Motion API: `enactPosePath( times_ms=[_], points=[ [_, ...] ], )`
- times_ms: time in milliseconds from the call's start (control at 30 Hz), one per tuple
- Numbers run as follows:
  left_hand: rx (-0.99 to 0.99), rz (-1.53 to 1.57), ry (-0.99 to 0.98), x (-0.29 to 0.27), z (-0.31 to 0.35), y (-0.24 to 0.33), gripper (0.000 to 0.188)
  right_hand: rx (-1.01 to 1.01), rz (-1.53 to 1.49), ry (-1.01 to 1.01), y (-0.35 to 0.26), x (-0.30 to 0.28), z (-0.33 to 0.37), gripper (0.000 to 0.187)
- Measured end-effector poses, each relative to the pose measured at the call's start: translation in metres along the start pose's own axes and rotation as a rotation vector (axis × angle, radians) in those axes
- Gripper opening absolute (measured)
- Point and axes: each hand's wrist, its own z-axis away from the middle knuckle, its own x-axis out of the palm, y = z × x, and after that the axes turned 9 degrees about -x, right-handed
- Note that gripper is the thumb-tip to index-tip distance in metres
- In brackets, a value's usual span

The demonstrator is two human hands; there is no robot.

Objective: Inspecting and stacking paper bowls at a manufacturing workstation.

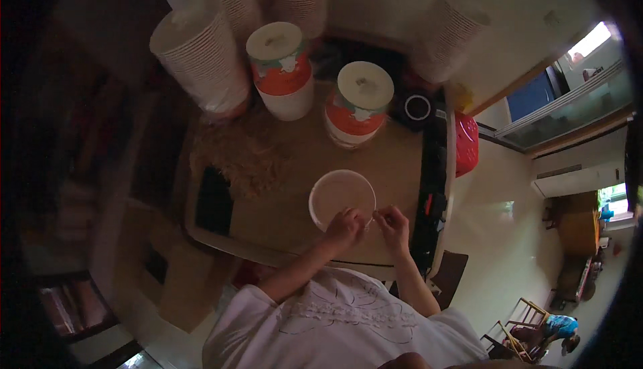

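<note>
A round white tub (321, 183), pale inside, stands near the front of the brown tabletop (268, 232). My left hand (345, 227) is closed at the tub's near rim, fingers bent together. Just to its right, my right hand (393, 226) pinches with thumb and fingers beside the rim. Something small and pale shows between the two hands; it is too small to name. Behind the tub stand two round containers with orange, green and white sides and pale lids, a right one (355, 122) and a left one (280, 81).
A heap of tan shredded fibre (244, 161) lies on the table's left. Tall stacks of nested white tubs (201, 61) rise at the back left, another stack (447, 37) at the back right. A dark roll (416, 108) and a red bag (467, 142) are at the right. Another person (559, 329) bends down far right.
</note>
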Motion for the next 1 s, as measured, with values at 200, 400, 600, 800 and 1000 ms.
enactPosePath(
  times_ms=[200,400,600,800,1000],
  points=[
    [-0.153,0.064,-0.033,0.011,-0.006,-0.015,0.011,-0.007,-0.038,-0.035,0.012,0.005,-0.005,0.005],
    [-0.288,0.216,0.037,0.017,-0.017,-0.03,0.018,-0.198,0.31,-0.126,0.043,-0.001,-0.02,0.003],
    [-0.203,0.4,0.028,0.027,-0.018,-0.025,0.024,-0.203,0.383,-0.121,0.033,0.006,-0.024,0.002],
    [-0.307,0.393,-0.031,0.024,-0.016,-0.027,0.022,-0.102,0.195,-0.084,0.042,0.004,-0.026,0.005],
    [-0.047,0.149,0.061,0.014,-0.007,-0.03,0.012,-0.087,0.195,-0.08,0.025,0.005,-0.03,0.004]
  ],
)
